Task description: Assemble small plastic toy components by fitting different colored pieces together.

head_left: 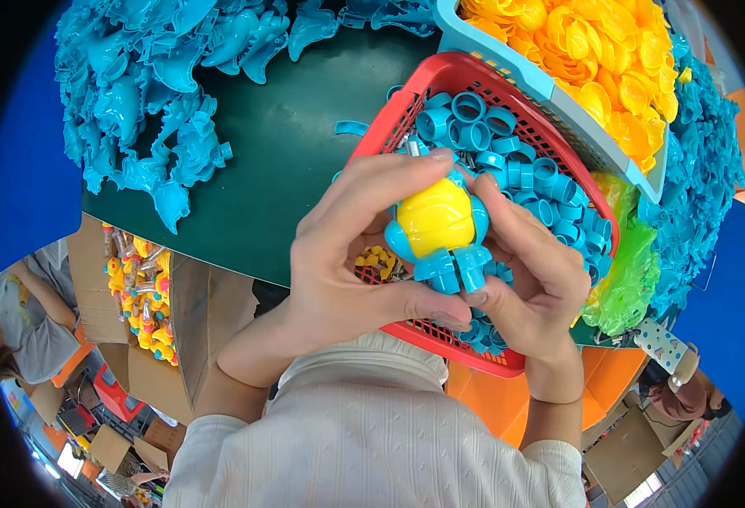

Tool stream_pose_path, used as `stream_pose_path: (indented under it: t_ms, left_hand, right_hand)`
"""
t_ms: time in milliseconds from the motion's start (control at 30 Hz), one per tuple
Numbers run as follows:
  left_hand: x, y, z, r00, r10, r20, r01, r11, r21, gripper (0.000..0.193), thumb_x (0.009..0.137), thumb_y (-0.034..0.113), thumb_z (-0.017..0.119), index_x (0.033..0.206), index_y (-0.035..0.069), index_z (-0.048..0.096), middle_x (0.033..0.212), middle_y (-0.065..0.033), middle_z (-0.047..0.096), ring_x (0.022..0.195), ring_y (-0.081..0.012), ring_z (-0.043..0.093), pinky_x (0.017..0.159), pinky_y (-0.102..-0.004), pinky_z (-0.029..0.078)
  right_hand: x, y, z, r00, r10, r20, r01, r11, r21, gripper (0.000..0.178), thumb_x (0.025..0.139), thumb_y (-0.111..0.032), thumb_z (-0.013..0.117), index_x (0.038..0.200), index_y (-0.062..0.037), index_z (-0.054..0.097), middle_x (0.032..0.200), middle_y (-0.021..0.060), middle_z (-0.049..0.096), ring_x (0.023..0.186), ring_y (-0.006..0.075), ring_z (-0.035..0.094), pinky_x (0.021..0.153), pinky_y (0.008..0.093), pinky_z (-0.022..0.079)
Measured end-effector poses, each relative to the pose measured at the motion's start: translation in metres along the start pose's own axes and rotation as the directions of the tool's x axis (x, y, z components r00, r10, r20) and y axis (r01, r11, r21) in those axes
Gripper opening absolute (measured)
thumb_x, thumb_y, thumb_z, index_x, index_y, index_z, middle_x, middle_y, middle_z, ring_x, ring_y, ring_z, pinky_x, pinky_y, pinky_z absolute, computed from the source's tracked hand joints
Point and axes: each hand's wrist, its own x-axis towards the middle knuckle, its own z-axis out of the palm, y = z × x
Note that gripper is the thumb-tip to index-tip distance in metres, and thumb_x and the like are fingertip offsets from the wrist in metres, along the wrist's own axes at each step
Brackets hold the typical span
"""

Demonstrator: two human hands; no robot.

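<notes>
Between my two hands is a toy figure [437,222] with a glossy yellow rounded belly and blue plastic parts around it. My left hand [347,245] curls round its left side, thumb low and fingers over the top. From the right, my right hand [533,262] pinches it, with the thumb by the blue pieces at the bottom. The toy is held above a red basket [427,80] full of blue plastic rings [546,173]. Small yellow pieces [377,261] show in the basket below my left hand.
Blue molded parts [148,85] heap on the dark green table [262,144]. A light blue basket [550,93] of yellow shells [609,59] stands at the far right, beside more blue parts [694,169] and a green plastic bag [631,279]. Left sits a cardboard box [195,313] of yellow toys. Other people work at both sides.
</notes>
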Motion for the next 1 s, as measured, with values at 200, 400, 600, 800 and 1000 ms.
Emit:
stream_pose_path:
  t_ms: [200,400,600,800,1000]
  left_hand:
    - [0.007,-0.002,0.001,0.999,0.048,0.021,-0.051,0.979,0.197,0.070,0.064,0.017,0.079,0.124,0.000,0.048,0.125,-0.0156,0.047,0.109,-0.0287,0.047,0.091,-0.0342,0.040]
    - [0.004,0.000,0.011,0.969,-0.150,-0.194,0.095,0.959,-0.267,0.095,0.071,0.009,0.075,0.139,0.004,0.010,0.115,-0.0093,0.045,0.095,-0.0136,0.052,0.073,-0.0223,0.044]
    - [-0.002,-0.013,-0.006,0.999,0.007,-0.049,-0.005,0.999,0.054,0.096,0.058,0.011,0.084,0.133,0.004,0.025,0.111,-0.0052,0.047,0.073,-0.0031,0.044,0.057,-0.0146,0.033]
    - [0.006,-0.001,-0.005,0.997,0.078,0.019,-0.080,0.972,0.219,0.069,0.056,0.012,0.083,0.116,0.002,0.052,0.107,-0.0079,0.054,0.087,-0.0130,0.055,0.075,-0.0233,0.045]
    - [0.005,-0.006,-0.002,0.997,0.075,-0.007,-0.073,0.988,0.139,0.058,0.059,0.012,0.081,0.111,0.001,0.056,0.113,-0.0158,0.057,0.105,-0.0234,0.054,0.088,-0.0329,0.045]
  right_hand:
    - [0.002,0.000,0.005,0.995,0.070,-0.068,-0.058,0.985,0.161,0.072,0.072,-0.024,0.072,0.126,0.0102,0.039,0.126,0.0250,0.045,0.116,0.0311,0.046,0.096,0.0407,0.039]
    - [0.011,-0.008,0.009,0.998,0.054,-0.014,-0.051,0.982,0.180,0.084,0.064,-0.028,0.075,0.129,0.0093,0.036,0.127,0.0235,0.045,0.121,0.0327,0.041,0.100,0.0417,0.034]
    - [0.007,-0.006,0.008,0.997,0.052,-0.049,-0.052,0.999,-0.008,0.072,0.063,-0.010,0.076,0.126,0.0033,0.044,0.125,0.0180,0.049,0.112,0.0257,0.051,0.083,0.0325,0.048]
    - [0.002,-0.008,-0.002,0.990,0.106,-0.096,-0.078,0.962,0.261,0.054,0.069,0.000,0.070,0.119,0.0044,0.050,0.122,0.0180,0.052,0.111,0.0242,0.052,0.087,0.0322,0.048]
    - [0.004,-0.009,-0.006,0.997,0.051,-0.050,-0.045,0.992,0.115,0.048,0.070,0.001,0.068,0.116,0.0030,0.053,0.121,0.0177,0.053,0.111,0.0239,0.052,0.085,0.0331,0.051]
